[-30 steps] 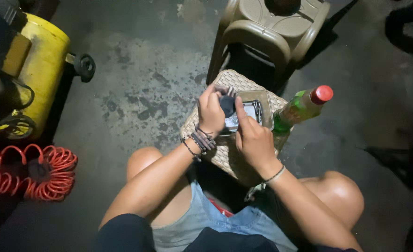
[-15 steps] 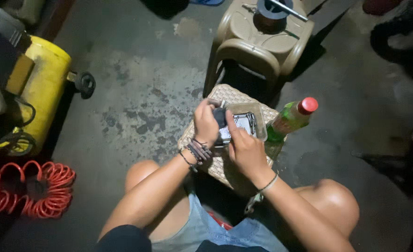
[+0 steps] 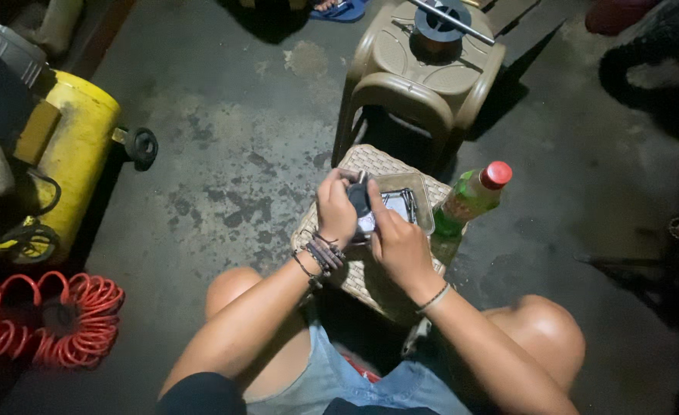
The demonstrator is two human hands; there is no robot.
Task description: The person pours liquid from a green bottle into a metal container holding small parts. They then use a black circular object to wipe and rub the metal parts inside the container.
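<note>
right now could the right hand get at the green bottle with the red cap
Probably yes. The green bottle stands upright just beside the right hand, with nothing between them. But that hand and the left hand are both holding a small dark part, so it would have to let go.

A woven stool (image 3: 370, 280) stands on the stained concrete floor (image 3: 224, 154) and carries a shallow clear tray (image 3: 422, 201); a green bottle (image 3: 470, 201) stands beside it.
</note>
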